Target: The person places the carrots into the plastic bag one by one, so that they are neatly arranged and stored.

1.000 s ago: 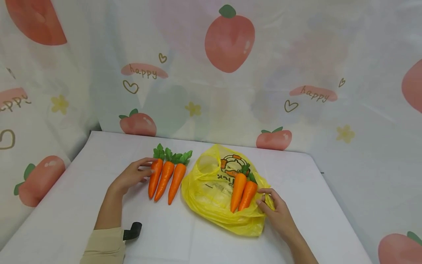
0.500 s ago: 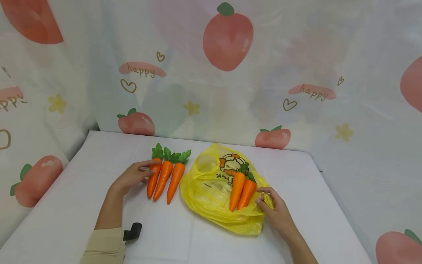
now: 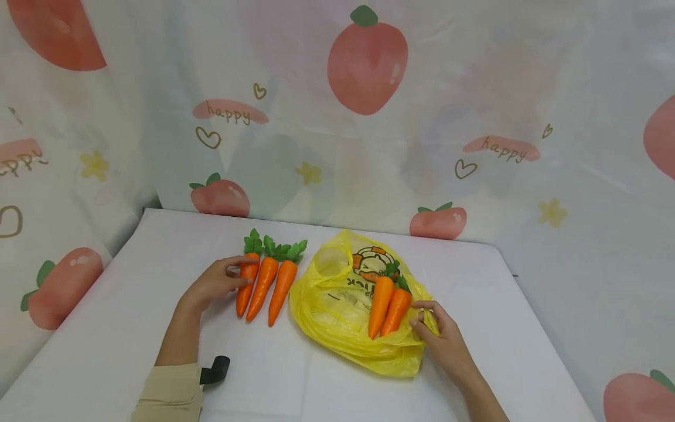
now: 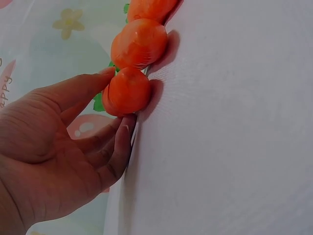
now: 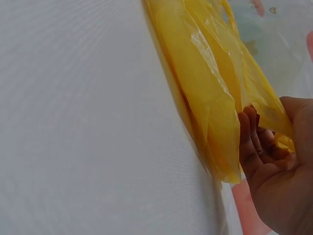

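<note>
In the head view, three carrots with green tops lie side by side on the left of the table. My left hand [image 3: 218, 282] grips the leftmost carrot [image 3: 248, 285]; the left wrist view has this carrot [image 4: 128, 93] end-on between thumb and fingers. Beside it are the middle carrot [image 3: 262, 288] and the right carrot [image 3: 282, 292]. A yellow plastic bag [image 3: 329, 316] with a duck print is spread to their right. Two more carrots [image 3: 381, 306] rest at its front part, tips by the folded edge. My right hand [image 3: 445, 337] pinches the bag's right edge; bag film [image 5: 205, 98] hides some fingers.
A white cloth covers the table [image 3: 253, 375]. Fruit-printed curtains [image 3: 337, 146] stand behind and along both sides. A black curved piece [image 3: 216, 370] sticks out from the left sleeve [image 3: 170, 390].
My left hand has shifted slightly right, and its fingers have come further round the leftmost carrot. The right hand, the bag and the other carrots stay put.
</note>
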Available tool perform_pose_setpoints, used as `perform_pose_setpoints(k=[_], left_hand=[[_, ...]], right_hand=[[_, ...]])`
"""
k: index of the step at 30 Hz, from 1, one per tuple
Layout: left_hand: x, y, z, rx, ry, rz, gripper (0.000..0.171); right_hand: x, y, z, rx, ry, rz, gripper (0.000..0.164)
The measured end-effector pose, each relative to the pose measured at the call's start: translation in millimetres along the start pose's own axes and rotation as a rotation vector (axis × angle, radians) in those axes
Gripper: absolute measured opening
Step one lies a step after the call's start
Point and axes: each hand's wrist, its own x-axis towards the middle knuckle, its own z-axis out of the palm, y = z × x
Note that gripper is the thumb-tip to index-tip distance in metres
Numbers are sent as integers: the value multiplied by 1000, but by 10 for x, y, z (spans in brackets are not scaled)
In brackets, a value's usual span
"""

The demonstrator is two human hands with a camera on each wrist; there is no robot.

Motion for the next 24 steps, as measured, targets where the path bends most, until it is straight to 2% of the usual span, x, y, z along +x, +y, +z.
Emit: perform_pose_setpoints(k=[13,24], left_hand=[[-6,22,-2,-9,111,-19,48],[-58,114,-57,-15,141,9,49]], right_hand=[[3,-9,0,-20,5,12,32],[5,-24,-13,-40,-6,4,32]])
